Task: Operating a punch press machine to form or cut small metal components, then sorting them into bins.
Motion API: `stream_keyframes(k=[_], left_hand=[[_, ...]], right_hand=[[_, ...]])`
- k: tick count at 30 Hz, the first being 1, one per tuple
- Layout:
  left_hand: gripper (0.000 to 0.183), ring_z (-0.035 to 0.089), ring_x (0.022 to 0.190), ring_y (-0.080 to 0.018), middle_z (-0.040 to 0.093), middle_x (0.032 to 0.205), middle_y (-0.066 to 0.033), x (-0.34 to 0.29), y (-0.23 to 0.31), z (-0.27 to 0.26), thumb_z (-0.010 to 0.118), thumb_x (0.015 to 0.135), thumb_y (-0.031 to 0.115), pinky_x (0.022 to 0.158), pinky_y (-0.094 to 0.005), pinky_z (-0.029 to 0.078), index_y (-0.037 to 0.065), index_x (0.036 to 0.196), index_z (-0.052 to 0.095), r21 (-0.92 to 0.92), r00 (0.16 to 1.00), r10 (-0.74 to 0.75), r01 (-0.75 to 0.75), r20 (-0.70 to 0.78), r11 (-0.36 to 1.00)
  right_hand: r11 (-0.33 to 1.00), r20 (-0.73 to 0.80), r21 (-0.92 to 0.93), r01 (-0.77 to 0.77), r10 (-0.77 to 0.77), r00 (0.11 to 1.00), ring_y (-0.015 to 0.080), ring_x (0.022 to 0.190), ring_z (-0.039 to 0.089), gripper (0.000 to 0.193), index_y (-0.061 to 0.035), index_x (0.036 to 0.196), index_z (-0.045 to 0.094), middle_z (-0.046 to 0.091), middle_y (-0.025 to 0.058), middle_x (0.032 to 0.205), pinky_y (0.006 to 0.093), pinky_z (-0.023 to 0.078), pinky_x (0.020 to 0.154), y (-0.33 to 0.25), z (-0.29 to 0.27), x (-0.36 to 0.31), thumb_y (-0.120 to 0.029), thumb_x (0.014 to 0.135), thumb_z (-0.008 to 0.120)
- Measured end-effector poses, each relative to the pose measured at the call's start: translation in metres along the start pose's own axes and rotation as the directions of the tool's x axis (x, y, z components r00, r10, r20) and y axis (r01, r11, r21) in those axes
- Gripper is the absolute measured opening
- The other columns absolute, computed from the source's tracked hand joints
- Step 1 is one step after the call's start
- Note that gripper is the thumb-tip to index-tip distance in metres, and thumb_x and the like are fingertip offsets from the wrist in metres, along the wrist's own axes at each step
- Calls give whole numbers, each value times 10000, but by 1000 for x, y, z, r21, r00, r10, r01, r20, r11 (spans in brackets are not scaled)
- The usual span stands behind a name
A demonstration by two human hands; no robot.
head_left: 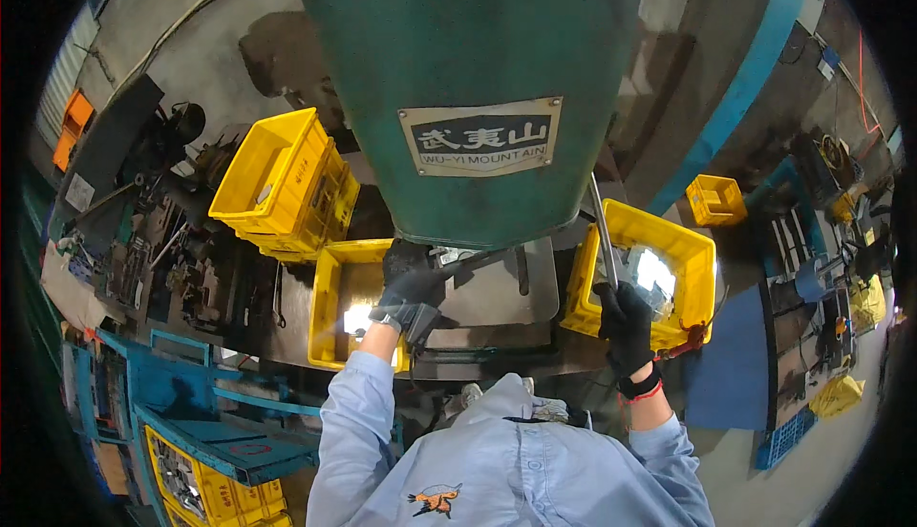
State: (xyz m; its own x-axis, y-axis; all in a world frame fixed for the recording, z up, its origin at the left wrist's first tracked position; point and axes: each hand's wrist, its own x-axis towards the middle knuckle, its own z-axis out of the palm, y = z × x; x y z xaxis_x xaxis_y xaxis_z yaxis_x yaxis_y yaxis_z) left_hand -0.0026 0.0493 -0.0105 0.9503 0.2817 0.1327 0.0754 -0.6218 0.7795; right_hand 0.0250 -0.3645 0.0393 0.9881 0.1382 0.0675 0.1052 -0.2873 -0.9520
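Observation:
In a black glove, my right hand [626, 322] is closed round the lower end of a long metal lever [604, 231] at the side of a large green machine [468, 59]. My left hand [413, 283], also gloved in black, reaches to the left part of the machine's grey metal table [516, 293], just under the green housing. Its fingers blend with dark parts there, so its grip is unclear. A small shiny metal piece [445, 256] shows beside those fingers. A dark blocky object [416, 322] sits by my left wrist.
A yellow bin [325, 302] stands left of the table. Another yellow bin [702, 269], holding metal pieces and shiny wrapping, is at the right. Stacked yellow bins [277, 169] stand farther left. A blue metal stool [229, 441] is at lower left, a blue panel [728, 365] at right.

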Motion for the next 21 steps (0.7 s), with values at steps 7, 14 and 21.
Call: stream_keyframes(k=[7,14,21], left_hand=[[845,716,1187,-390,750,1315,-160,0,-24,-6,915,765,628,1025,-501,574,108,1394,698,816,667,745,-426,-8,391],[809,734,1141,-376,761,1256,-160,1,-10,-3,909,762,651,989,-504,589,116,1340,724,397,971,219,-166,-91,903],[849,637,1339,-320,676,1452,-130,-1,-12,-5,873,811,628,1139,-450,507,112,1450,661,416,978,184,-130,-93,900]], right_hand=[[993,-21,-43,114,-115,993,30,580,486,182,-92,1134,736,529,-71,729,256,383,498,44,13,14,-270,1132,701],[998,-54,-44,49,-51,997,34,581,487,145,-114,1103,728,523,-75,733,255,389,503,65,18,21,-259,1113,732],[956,-29,275,-104,117,993,32,681,575,95,-115,1026,737,645,-50,802,255,394,546,51,30,23,-170,1102,718]])
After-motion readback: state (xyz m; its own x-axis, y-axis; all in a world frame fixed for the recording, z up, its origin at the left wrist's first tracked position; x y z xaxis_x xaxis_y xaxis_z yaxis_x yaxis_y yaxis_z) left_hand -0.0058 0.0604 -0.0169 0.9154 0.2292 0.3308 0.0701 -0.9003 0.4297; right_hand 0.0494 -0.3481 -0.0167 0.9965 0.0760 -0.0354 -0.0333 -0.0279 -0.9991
